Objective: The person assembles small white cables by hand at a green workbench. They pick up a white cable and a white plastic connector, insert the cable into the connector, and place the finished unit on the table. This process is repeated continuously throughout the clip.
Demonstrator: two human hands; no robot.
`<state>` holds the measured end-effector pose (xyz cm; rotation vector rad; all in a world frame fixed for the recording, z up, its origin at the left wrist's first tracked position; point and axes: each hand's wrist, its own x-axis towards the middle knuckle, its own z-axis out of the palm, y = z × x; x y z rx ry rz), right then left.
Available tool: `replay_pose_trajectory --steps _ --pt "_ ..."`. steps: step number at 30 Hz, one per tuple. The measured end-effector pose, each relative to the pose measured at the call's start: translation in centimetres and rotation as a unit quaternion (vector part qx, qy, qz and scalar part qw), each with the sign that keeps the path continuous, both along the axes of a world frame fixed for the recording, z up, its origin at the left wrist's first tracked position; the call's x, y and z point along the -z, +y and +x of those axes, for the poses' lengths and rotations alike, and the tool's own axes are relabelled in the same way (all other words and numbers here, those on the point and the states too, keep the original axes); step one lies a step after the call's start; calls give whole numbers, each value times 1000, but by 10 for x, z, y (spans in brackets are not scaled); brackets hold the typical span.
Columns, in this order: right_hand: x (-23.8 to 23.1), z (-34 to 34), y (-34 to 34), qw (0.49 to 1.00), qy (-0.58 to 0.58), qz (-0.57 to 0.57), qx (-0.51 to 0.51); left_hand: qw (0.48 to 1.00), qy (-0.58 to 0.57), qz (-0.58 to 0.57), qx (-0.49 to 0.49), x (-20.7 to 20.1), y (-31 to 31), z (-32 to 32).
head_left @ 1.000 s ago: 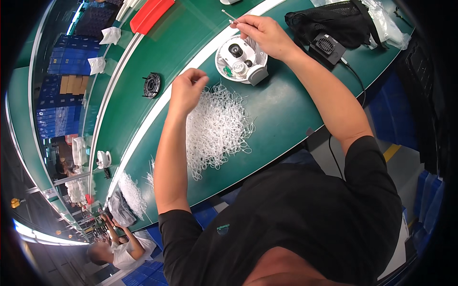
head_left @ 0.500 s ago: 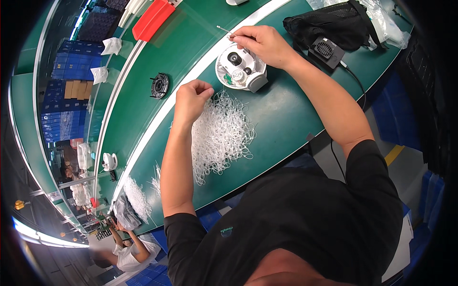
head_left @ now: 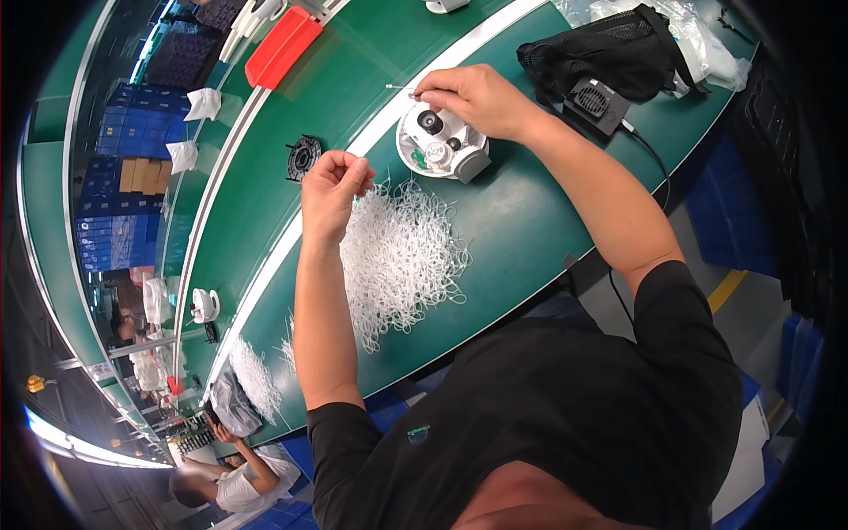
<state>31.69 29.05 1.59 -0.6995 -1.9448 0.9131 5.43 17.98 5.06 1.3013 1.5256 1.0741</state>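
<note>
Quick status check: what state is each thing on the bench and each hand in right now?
left hand: closed, pinching a white tie above the pile.
right hand: pinching a thin white tie over the round white device.
round white device: open side up, parts showing.
pile of white ties: loose, spread out.
black bag: lying flat.

Lighting: bright, even, overhead; a strip of white glare sits at the lower left rim. Green matte worktop point(head_left: 548, 203) evenly lit, with only soft, short shadows beside the loose heap of white plastic loops point(head_left: 402, 252). Distortion: strong fisheye; the pale stripe along the worktop bends into an arc, and a black vignette rings the frame. Focus: sharp around the heap; far left of it the background shrinks and smears, fine detail lost. No motion blur evident.
</note>
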Motion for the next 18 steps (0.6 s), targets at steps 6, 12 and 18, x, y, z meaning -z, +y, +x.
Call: replay_pose_trajectory --steps 6,12,18 --pt "-5 -6 -1 997 -33 65 26 983 -173 65 -15 -16 23 30" --pt "-5 -7 -4 996 -48 73 36 978 -176 111 -38 -20 40 52" --pt "-8 -5 -4 997 -59 44 29 992 -92 86 -16 -16 47 61"
